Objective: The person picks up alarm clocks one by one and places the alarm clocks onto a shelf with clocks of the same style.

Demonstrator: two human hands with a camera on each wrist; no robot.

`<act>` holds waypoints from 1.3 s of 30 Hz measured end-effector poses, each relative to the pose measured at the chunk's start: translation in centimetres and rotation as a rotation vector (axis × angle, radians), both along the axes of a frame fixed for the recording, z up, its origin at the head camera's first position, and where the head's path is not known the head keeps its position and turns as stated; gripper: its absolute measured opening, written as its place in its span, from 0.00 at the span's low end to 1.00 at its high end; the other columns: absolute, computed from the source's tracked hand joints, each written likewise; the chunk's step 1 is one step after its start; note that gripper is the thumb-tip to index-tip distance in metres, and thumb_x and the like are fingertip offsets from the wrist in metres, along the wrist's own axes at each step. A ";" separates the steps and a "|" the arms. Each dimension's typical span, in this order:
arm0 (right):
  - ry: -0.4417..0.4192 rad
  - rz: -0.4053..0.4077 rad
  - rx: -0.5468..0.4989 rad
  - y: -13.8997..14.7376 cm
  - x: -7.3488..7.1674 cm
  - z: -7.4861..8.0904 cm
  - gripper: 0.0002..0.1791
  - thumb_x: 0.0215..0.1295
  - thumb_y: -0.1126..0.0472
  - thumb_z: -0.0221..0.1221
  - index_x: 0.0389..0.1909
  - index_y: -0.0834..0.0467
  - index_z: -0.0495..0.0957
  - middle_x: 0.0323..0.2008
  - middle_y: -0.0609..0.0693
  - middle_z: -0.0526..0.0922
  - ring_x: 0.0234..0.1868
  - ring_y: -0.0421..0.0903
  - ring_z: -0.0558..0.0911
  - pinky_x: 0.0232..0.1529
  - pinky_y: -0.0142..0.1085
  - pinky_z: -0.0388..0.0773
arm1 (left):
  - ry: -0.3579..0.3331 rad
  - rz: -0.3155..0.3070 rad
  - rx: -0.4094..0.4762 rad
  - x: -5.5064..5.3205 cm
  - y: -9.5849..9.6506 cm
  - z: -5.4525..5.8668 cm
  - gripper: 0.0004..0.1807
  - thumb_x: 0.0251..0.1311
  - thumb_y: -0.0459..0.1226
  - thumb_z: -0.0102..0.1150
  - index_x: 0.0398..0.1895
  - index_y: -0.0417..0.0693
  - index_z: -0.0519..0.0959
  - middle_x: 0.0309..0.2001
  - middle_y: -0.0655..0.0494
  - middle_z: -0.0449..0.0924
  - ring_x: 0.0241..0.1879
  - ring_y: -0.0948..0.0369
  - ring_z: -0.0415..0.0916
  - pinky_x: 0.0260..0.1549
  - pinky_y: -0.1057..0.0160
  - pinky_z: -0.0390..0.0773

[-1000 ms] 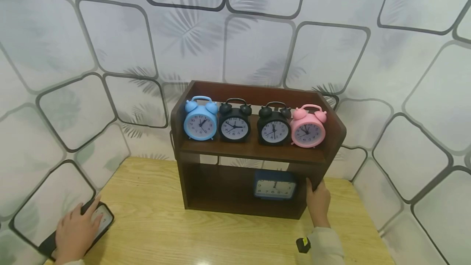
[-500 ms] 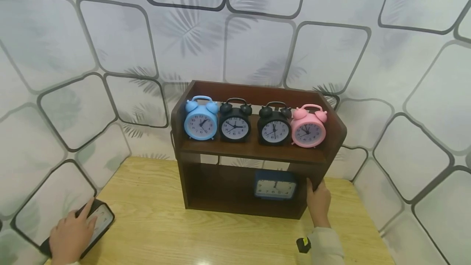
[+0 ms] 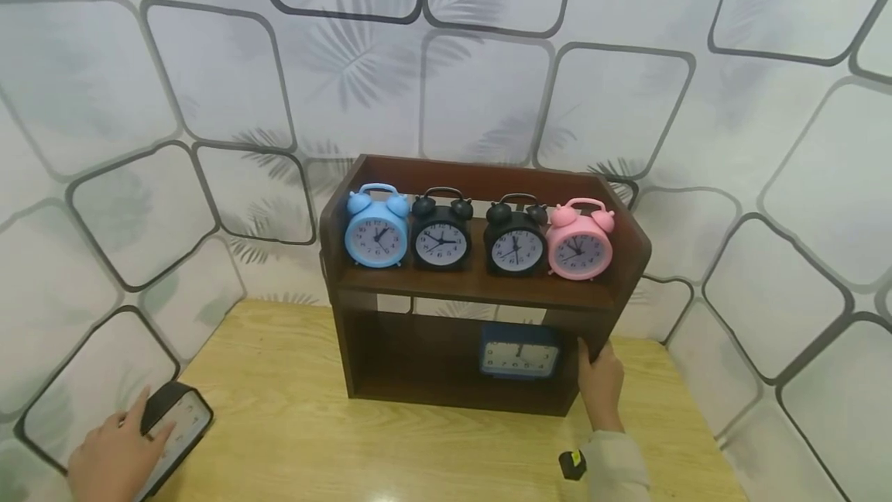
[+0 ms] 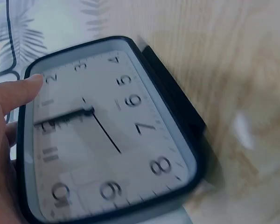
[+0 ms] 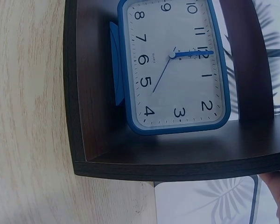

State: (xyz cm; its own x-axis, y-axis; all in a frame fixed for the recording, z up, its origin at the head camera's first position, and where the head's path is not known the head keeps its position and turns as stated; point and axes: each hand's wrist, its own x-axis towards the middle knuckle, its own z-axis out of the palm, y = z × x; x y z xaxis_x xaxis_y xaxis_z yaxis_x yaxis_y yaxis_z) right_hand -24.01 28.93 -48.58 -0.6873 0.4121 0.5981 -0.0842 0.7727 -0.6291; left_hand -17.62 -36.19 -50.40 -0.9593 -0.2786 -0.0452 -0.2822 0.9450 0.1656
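Observation:
At the table's left edge, my left hand (image 3: 114, 452) holds a black rectangular alarm clock (image 3: 180, 428) by its top. In the left wrist view the thumb (image 4: 25, 91) lies over the front rim of that clock, and the other fingers are mostly hidden behind it. My right hand (image 3: 602, 386) grips the right side panel of a dark brown two-tier shelf (image 3: 474, 297). A blue rectangular clock (image 3: 519, 355) stands on the lower tier near this hand. It fills much of the right wrist view, where only a bit of the hand (image 5: 277, 189) shows.
Along the upper tier stand a light blue twin-bell clock (image 3: 377, 235), two black twin-bell clocks (image 3: 442, 238) and a pink one (image 3: 580, 246). Patterned walls (image 3: 481, 91) enclose the light wood table (image 3: 279, 409) at the back and sides.
My left hand has slid leftward and down along the black clock, uncovering more of its face and top. The clock has barely moved. My right hand keeps its grip on the shelf.

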 end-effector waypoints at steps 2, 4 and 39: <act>0.006 0.003 0.001 0.0 0.0 0.0 0.15 0.60 0.65 0.58 0.38 0.76 0.71 0.29 0.78 0.78 0.31 0.74 0.77 0.31 0.62 0.70 | -0.048 0.018 0.024 0.3 -0.4 0.0 0.49 0.58 0.66 0.45 0.68 0.36 0.54 0.38 0.28 0.74 0.27 0.43 0.73 0.26 0.46 0.73; 0.010 0.002 0.003 0.0 0.0 -0.1 0.15 0.60 0.65 0.58 0.38 0.76 0.71 0.29 0.77 0.78 0.31 0.74 0.78 0.32 0.61 0.70 | -0.091 0.011 0.058 0.6 -0.9 -0.2 0.50 0.59 0.68 0.38 0.68 0.36 0.52 0.34 0.31 0.74 0.25 0.47 0.73 0.24 0.48 0.72; 0.029 0.005 0.017 -0.1 -0.2 -0.1 0.15 0.60 0.66 0.58 0.38 0.76 0.71 0.29 0.77 0.78 0.30 0.74 0.78 0.30 0.61 0.71 | 0.610 0.444 0.510 2.0 3.8 -3.4 0.40 0.51 0.42 0.65 0.67 0.40 0.62 0.55 0.31 0.68 0.56 0.37 0.64 0.53 0.50 0.67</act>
State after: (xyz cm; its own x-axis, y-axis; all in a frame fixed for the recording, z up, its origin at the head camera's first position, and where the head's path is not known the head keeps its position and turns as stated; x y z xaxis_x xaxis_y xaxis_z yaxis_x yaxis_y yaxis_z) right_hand -24.17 28.85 -48.71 -0.6715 0.3983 0.6249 -0.1057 0.7831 -0.6128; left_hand -15.58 -32.37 -53.84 -0.6666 -0.7132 0.2165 -0.3288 0.5421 0.7734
